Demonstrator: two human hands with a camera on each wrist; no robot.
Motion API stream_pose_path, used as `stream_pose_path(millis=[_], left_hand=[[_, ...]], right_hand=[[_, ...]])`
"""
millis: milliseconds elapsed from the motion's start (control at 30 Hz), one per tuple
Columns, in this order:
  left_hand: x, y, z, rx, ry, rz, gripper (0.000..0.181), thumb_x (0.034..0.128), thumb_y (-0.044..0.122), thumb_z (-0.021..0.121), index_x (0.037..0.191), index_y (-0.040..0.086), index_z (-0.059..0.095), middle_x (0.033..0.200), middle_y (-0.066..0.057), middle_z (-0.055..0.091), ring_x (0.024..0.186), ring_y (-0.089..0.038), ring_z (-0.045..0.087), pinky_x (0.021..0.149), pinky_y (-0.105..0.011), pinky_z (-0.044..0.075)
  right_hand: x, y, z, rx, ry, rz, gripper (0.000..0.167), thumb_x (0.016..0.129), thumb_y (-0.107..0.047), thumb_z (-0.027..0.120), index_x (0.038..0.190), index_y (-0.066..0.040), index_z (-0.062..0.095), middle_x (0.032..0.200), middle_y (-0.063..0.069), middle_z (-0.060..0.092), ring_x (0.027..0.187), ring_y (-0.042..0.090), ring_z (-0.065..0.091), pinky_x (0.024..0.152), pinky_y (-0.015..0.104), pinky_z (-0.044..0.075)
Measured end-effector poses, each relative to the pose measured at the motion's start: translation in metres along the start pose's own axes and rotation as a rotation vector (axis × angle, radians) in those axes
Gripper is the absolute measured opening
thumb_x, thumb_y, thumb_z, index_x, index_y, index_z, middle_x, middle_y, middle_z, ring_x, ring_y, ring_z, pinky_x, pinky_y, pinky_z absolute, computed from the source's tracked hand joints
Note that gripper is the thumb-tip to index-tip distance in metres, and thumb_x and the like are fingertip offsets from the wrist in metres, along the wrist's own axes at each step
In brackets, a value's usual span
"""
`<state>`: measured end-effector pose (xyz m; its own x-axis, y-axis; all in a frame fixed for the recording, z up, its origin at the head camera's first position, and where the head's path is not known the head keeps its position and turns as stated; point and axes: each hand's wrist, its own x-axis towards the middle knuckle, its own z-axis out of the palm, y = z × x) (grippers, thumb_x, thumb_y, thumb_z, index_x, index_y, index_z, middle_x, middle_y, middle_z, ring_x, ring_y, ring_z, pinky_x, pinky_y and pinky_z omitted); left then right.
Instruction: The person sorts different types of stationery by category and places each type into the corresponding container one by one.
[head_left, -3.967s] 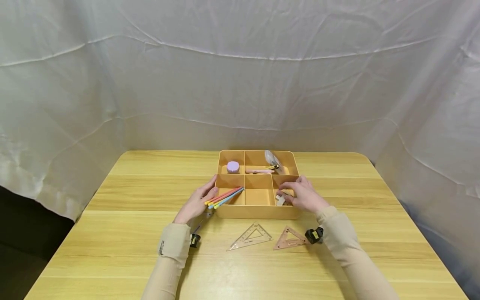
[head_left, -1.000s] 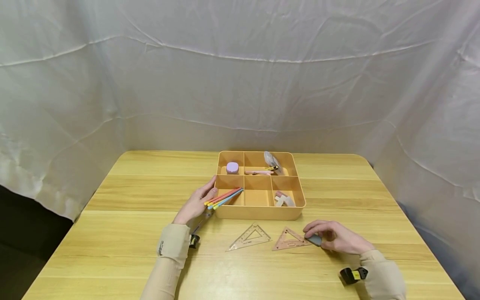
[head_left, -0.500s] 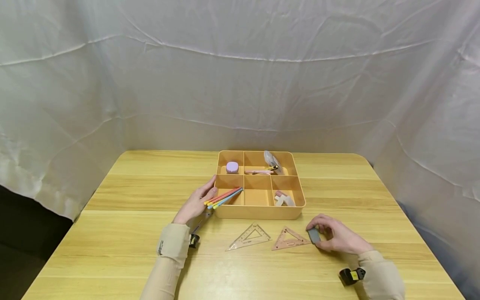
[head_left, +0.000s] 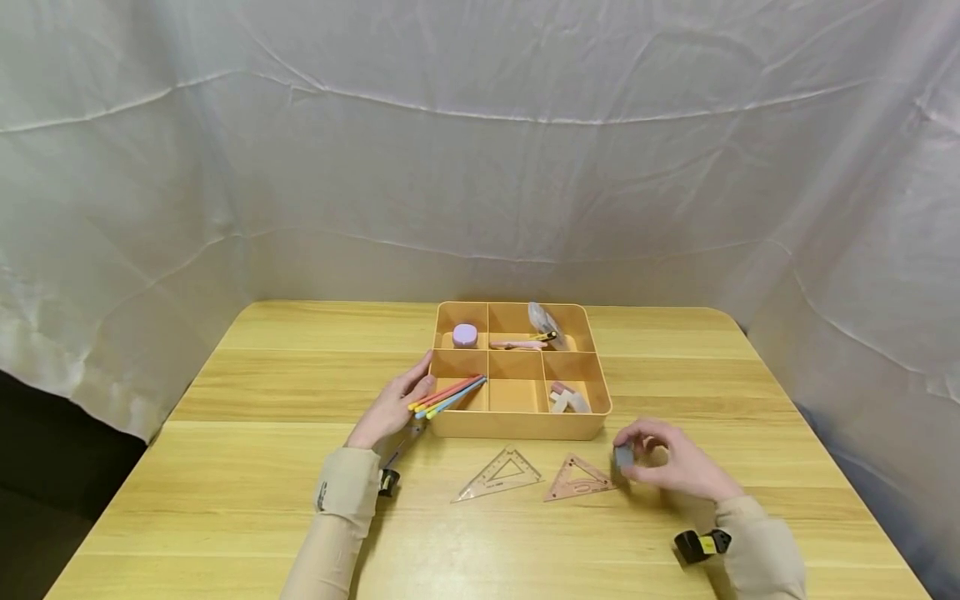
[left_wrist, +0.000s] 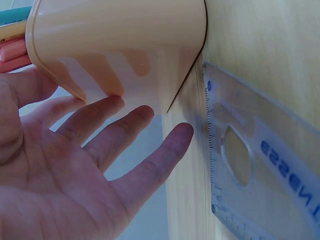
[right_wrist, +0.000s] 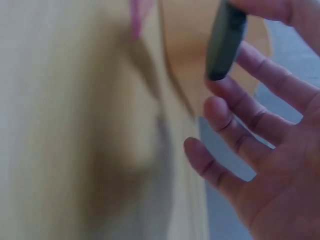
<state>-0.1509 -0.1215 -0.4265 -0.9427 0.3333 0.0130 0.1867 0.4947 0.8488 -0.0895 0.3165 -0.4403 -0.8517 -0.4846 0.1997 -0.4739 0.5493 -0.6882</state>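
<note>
My left hand (head_left: 392, 408) rests against the left side of an orange divided storage box (head_left: 517, 426). In the left wrist view its slightly bent fingers (left_wrist: 137, 130) touch the outer wall, with the thumb near the rim. A bundle of colored pens (head_left: 448, 397) leans out of the front-left compartment beside that hand. My right hand (head_left: 671, 460) pinches a small grey eraser (head_left: 624, 455) between thumb and fingers, raised above the table to the box's front right. In the right wrist view the eraser (right_wrist: 226, 42) appears dark and narrow, seen from its edge.
Before the box lie a clear set square (head_left: 498, 477) and a pink set square (head_left: 577, 479). Another transparent ruler (left_wrist: 240, 155) lies by my left hand. Inside the box are several erasers (head_left: 567, 400), a lilac round-cornered case (head_left: 465, 336) and a yellow-black cutter (head_left: 545, 336).
My right hand has left the front-right compartment, come down to the table's right side, and now pinches the grey eraser, which it has turned and lifted slightly. My left hand has stayed put.
</note>
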Motion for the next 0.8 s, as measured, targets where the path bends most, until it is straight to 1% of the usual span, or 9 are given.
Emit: stream_pose_path(millis=[67,133,233,300,367,500,633,700,800], left_hand=[[0.0,0.0,0.0,0.0,-0.001,0.002,0.056,0.1101,0.025,0.038,0.159,0.004,0.022,0.16,-0.025,0.031,0.143,-0.045,0.041,0.123,-0.059,0.026],[0.0,0.0,0.0,0.0,-0.002,0.001,0.056,0.1101,0.026,0.038,0.16,0.005,0.022,0.16,-0.025,0.032,0.143,-0.044,0.041,0.123,-0.059,0.026],[0.0,-0.001,0.0,-0.001,-0.001,-0.003,0.057,0.11,0.027,0.039,0.16,0.006,0.022,0.16,-0.024,0.032,0.143,-0.044,0.041,0.123,-0.058,0.026],[0.0,-0.001,0.0,-0.002,0.002,-0.006,0.057,0.11,0.027,0.039,0.16,0.006,0.022,0.16,-0.024,0.032,0.143,-0.045,0.041,0.123,-0.059,0.026],[0.0,-0.001,0.0,-0.002,0.005,-0.009,0.056,0.1101,0.027,0.038,0.16,0.005,0.022,0.16,-0.025,0.031,0.144,-0.045,0.04,0.123,-0.059,0.026],[0.0,0.0,0.0,0.002,0.012,-0.016,0.056,0.11,0.027,0.039,0.16,0.005,0.023,0.161,-0.025,0.031,0.144,-0.045,0.039,0.123,-0.059,0.025],[-0.001,0.0,-0.001,-0.003,0.015,-0.019,0.056,0.1099,0.026,0.039,0.159,0.005,0.023,0.16,-0.025,0.032,0.144,-0.045,0.039,0.123,-0.059,0.025],[-0.001,0.001,-0.001,-0.003,0.013,-0.018,0.056,0.1099,0.027,0.039,0.16,0.005,0.023,0.16,-0.025,0.032,0.144,-0.045,0.039,0.123,-0.059,0.025],[0.0,0.001,-0.001,0.002,0.007,-0.019,0.056,0.11,0.027,0.039,0.16,0.006,0.022,0.161,-0.024,0.03,0.145,-0.045,0.038,0.123,-0.059,0.025]], right_hand=[[0.004,-0.003,-0.003,0.033,0.035,-0.017,0.032,0.079,-0.005,0.081,0.107,-0.013,0.068,0.096,-0.005,0.068,0.084,0.011,0.058,0.076,0.026,0.049],[0.008,-0.006,-0.007,0.053,0.073,-0.037,0.033,0.079,-0.002,0.081,0.108,-0.013,0.068,0.097,-0.005,0.067,0.086,0.008,0.058,0.079,0.026,0.048],[0.015,-0.013,-0.013,0.089,0.12,-0.077,0.035,0.078,0.004,0.08,0.108,-0.01,0.068,0.097,-0.003,0.068,0.087,0.005,0.058,0.08,0.023,0.048],[0.021,-0.018,-0.017,0.091,0.153,-0.089,0.036,0.077,0.005,0.08,0.108,-0.009,0.069,0.098,-0.002,0.069,0.087,0.005,0.058,0.081,0.019,0.048],[0.027,-0.024,-0.021,0.08,0.182,-0.075,0.036,0.078,0.005,0.08,0.109,-0.009,0.07,0.099,-0.001,0.07,0.088,0.007,0.058,0.081,0.016,0.047],[0.044,-0.033,-0.024,-0.019,0.226,-0.007,0.037,0.08,-0.005,0.082,0.115,-0.013,0.071,0.101,-0.001,0.071,0.09,0.006,0.059,0.083,0.014,0.044],[0.068,-0.04,-0.02,-0.11,0.217,0.018,0.039,0.081,-0.015,0.084,0.117,-0.014,0.071,0.102,0.0,0.073,0.092,0.008,0.062,0.084,0.017,0.046],[0.08,-0.043,-0.017,-0.143,0.186,0.025,0.039,0.081,-0.018,0.085,0.117,-0.012,0.071,0.102,0.001,0.073,0.092,0.013,0.063,0.083,0.022,0.048],[0.096,-0.045,-0.012,-0.226,0.118,0.038,0.038,0.08,-0.022,0.085,0.114,-0.009,0.072,0.1,0.002,0.073,0.094,0.024,0.066,0.084,0.032,0.05]])
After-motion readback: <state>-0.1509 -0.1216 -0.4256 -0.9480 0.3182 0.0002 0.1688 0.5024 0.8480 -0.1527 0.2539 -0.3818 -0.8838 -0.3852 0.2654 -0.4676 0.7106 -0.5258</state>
